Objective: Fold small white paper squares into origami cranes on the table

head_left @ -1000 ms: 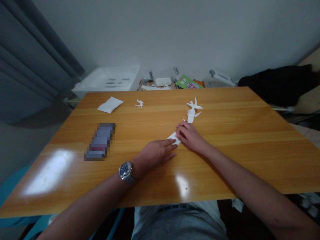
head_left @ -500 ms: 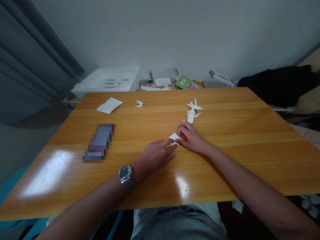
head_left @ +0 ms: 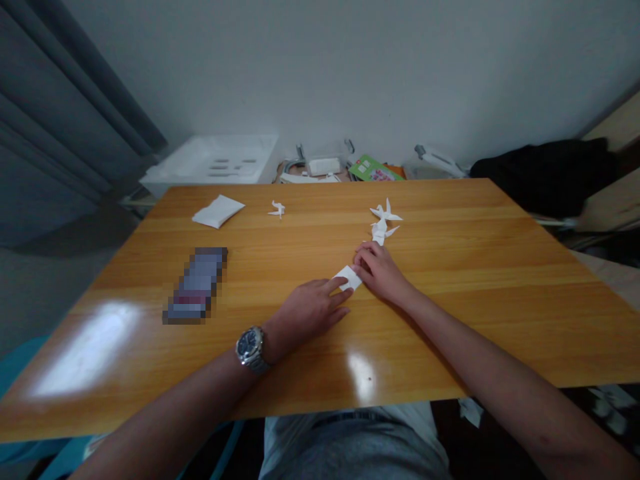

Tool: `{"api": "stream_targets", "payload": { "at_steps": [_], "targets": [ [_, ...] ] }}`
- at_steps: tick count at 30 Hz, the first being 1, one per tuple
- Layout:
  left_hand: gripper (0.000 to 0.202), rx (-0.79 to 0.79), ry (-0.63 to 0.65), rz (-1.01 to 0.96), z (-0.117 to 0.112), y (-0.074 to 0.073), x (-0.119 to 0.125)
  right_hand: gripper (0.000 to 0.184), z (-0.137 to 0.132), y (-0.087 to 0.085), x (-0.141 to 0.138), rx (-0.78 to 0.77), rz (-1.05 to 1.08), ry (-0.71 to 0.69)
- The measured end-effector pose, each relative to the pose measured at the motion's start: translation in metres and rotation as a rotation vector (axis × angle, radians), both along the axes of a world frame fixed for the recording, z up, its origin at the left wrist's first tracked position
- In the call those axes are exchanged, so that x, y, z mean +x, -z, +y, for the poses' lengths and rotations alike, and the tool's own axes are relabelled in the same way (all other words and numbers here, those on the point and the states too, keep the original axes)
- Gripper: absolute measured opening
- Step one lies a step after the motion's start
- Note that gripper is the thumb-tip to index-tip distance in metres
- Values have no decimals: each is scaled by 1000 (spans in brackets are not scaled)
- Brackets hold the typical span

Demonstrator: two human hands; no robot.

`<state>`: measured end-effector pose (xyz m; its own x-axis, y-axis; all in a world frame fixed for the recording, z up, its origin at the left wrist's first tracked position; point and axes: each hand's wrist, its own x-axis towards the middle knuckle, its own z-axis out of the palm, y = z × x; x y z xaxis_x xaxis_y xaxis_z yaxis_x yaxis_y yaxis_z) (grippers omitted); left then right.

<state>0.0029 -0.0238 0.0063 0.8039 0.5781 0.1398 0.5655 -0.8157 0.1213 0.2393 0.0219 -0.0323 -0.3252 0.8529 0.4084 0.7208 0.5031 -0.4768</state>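
Note:
A small white piece of paper (head_left: 347,277) lies flat on the wooden table (head_left: 450,280) near its middle. My left hand (head_left: 310,310), with a watch on the wrist, rests on the table, its fingers stretched out and the fingertips pressing the paper's near edge. From the right, my right hand (head_left: 383,272) has its fingers curled together on the paper's far end. Just beyond that hand lie two folded white paper cranes (head_left: 384,222).
A third small paper crane (head_left: 277,209) and a folded white sheet (head_left: 219,211) lie at the far left of the table. A blurred-out dark flat object (head_left: 196,285) lies left of my hands. Behind the table are a white box, clutter and a black cloth.
My right hand lifted a flap of the paper half a second ago and has now pressed it back down flat. My left hand has barely moved.

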Motion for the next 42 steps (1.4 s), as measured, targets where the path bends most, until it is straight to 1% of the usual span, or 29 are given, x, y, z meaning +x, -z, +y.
{"api": "stream_targets", "payload": {
  "at_steps": [3,8,13,16,19,24,26,30,34,38,42],
  "targets": [
    [38,4,-8,-14,1,3,-1,3,0,-2,1,2,26,-20],
    [39,23,-19,-49,2,4,-2,8,-4,-9,5,-24,79,-108],
    [31,18,-14,-77,8,1,-4,19,-4,-10,9,-15,41,-219],
    [27,1,-31,-107,11,0,-6,21,-5,-10,12,-7,-1,-260],
    [25,-2,-49,-128,12,1,-6,21,-6,-10,12,16,-34,-281],
    [36,7,-79,-138,10,3,-3,19,-6,-8,8,34,-66,-273],
    [34,7,-98,-142,10,4,-2,19,-7,-10,7,30,-67,-271],
    [28,-26,-130,-165,13,4,-2,22,-7,-15,7,11,-68,-344],
    [27,-73,-113,-195,20,5,-5,19,-8,-19,6,-5,-44,-399],
    [28,-105,-89,-235,26,7,-9,17,-8,-20,3,-24,-12,-405],
    [25,-119,-81,-250,25,8,-11,17,-6,-18,3,-6,-38,-422]
  ]
}}
